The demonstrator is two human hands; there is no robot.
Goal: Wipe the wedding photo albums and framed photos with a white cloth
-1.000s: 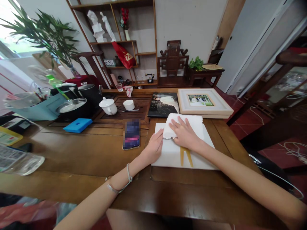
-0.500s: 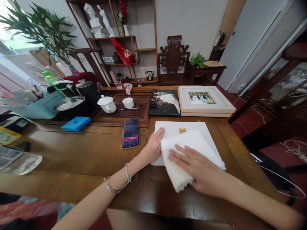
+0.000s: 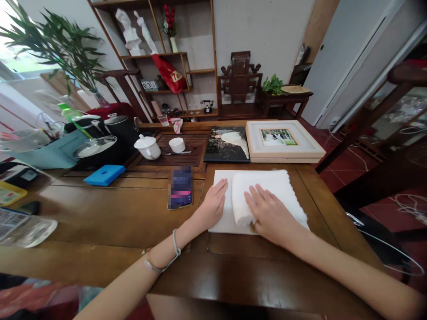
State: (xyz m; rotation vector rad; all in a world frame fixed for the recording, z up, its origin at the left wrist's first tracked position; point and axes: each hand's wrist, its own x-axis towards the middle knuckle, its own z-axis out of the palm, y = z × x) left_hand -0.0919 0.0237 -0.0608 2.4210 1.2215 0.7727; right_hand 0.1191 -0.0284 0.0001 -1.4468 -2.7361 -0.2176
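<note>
A flat white board (image 3: 220, 224) lies near the table's front right. My left hand (image 3: 214, 204) rests along its left edge, fingers stretched out and nothing in them. Over most of the board spreads a white towel (image 3: 280, 186), its left and near edges folded into a thick roll. My right hand (image 3: 268, 211) presses on the towel with curved fingers, thumb by the folded near edge. A small brownish bit (image 3: 252, 228) shows beside that thumb; I cannot make out what it is. The towel hides the board's middle.
Left of the board lies a phone (image 3: 180, 187). Behind are a dark photo panel (image 3: 227, 144) and stacked framed pictures (image 3: 283, 153). A lidded white cup (image 3: 147, 146), small white bowl (image 3: 177, 145), blue block (image 3: 104, 175) and black pot (image 3: 96, 151) stand further left.
My right hand has pushed the towel away from me, toward the board's far edge. A yellowish patch seen on the board is now covered. My left hand stays in place.
</note>
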